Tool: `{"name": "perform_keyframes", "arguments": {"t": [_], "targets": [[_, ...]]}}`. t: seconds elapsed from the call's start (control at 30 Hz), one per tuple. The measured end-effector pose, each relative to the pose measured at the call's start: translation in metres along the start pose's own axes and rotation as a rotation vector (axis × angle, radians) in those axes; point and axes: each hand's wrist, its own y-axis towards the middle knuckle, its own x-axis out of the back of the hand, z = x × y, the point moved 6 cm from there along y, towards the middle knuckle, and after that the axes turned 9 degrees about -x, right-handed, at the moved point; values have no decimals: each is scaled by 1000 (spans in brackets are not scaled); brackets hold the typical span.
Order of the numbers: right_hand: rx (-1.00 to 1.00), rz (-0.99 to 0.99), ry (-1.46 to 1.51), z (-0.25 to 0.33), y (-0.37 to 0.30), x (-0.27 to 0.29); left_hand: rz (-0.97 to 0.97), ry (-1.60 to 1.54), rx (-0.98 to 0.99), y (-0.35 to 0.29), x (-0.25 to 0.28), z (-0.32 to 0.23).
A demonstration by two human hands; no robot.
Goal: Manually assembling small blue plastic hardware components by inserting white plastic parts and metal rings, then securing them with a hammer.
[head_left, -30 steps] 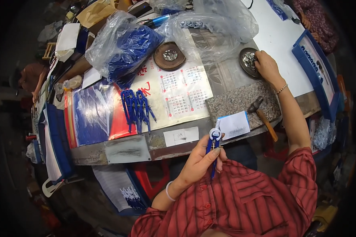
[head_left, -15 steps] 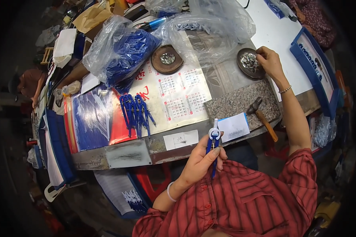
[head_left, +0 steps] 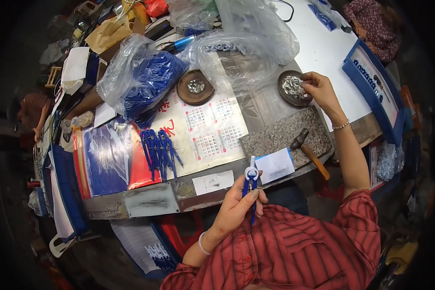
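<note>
In front of my chest, my left hand (head_left: 241, 199) is closed around a blue drawing compass (head_left: 251, 186). Its white ribbed handle points away from me, and its blue legs point toward my shirt. At the right, the fingertips of my right hand (head_left: 321, 92) are pinched together at the edge of a round brown dish (head_left: 286, 96). Small shiny metal pieces (head_left: 293, 87) lie heaped inside this dish. What the fingertips hold, if anything, is too small to make out. More blue compasses (head_left: 158, 152) lie in a pile on the table's left half.
A hammer (head_left: 307, 150) rests on a stone slab (head_left: 270, 133); a paper pad (head_left: 275, 165) lies at its near edge. Another brown dish (head_left: 182, 94) holds metal bits. Plastic bags (head_left: 152, 77) with blue parts stand behind. Blue trays (head_left: 372, 92) sit at both sides. A person (head_left: 372, 29) is at far right.
The whole view has shifted slightly, with the table lower and further left. My left hand still holds the compass; my right hand stays at the dish, its fingertips pinched at the edge.
</note>
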Motion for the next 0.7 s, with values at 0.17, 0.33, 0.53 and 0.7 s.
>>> {"name": "perform_keyframes", "arguments": {"t": [0.17,0.33,0.53,0.7], "targets": [[-17,125,207,42,-63,-23,-14,-14,21,2,-1,1],[-94,327,321,61,-119,-54,1,-31,20,4,-1,5],[-315,521,648,51,-158,-89,14,-23,10,1,-1,7],[-562,632,935,34,-177,-117,-5,-9,16,-4,0,8]]}}
